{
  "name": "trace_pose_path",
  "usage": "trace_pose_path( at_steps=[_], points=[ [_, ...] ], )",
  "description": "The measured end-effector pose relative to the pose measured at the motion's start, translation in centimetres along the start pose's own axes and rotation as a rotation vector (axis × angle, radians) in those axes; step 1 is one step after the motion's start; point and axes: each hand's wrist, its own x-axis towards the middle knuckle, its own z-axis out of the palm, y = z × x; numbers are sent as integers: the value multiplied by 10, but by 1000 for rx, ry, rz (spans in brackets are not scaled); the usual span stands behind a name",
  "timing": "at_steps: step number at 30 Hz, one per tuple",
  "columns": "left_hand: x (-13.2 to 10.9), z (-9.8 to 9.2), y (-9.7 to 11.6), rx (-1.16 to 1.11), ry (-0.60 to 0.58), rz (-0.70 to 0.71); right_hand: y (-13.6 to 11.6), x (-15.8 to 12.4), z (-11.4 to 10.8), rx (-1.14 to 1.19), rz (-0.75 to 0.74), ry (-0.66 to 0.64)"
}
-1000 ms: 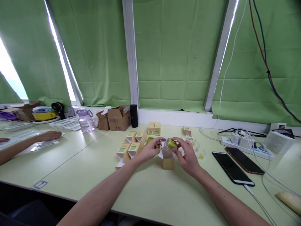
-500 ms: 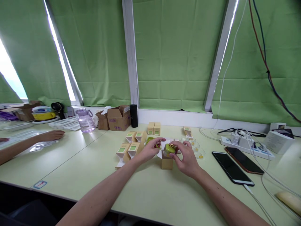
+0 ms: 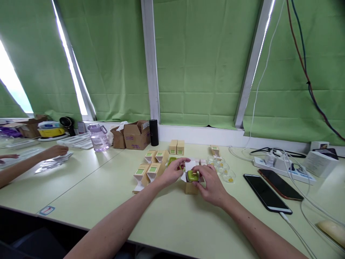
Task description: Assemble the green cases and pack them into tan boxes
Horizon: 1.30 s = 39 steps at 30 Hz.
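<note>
A small open cardboard box [image 3: 191, 189] with white inner flaps stands between my hands. My right hand [image 3: 211, 185] pinches a small glossy green container [image 3: 192, 176] with a light ring-shaped knob on top. The container sits at the box's mouth, its lower part hidden. My left hand [image 3: 172, 172] has its fingers closed at the left edge of the raised white flap [image 3: 190, 164]. Behind that hand, more green items [image 3: 171, 160] show in part. Left of it stand several open boxes [image 3: 153, 172] with green labels.
Two closed boxes [image 3: 176, 147] stand further back. Clear plastic cups [image 3: 224, 169] with yellow spots lie right of my hands. Two phones [image 3: 266, 193] and a power strip [image 3: 283, 169] with cables occupy the right. At far left, another person's hand [image 3: 55, 151] is near clear plastic packets [image 3: 54, 162].
My right hand has lowered the green container into the mouth of the box, tilting it level. My left hand stays at the flap. The other person's hand has moved slightly left.
</note>
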Motion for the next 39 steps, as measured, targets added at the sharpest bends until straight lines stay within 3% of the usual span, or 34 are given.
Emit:
trace_pose_path(
  at_steps=[9, 19, 39],
  points=[
    [1, 0, -4, -1, 10, -15, -1, 1, 1, 24, -20, 27],
    [1, 0, -5, 5, 10, 14, 8, 3, 16, 164, 99, 171],
    [1, -1, -7, 18, 7, 0, -1, 8, 17, 151, 161, 96]
  ],
)
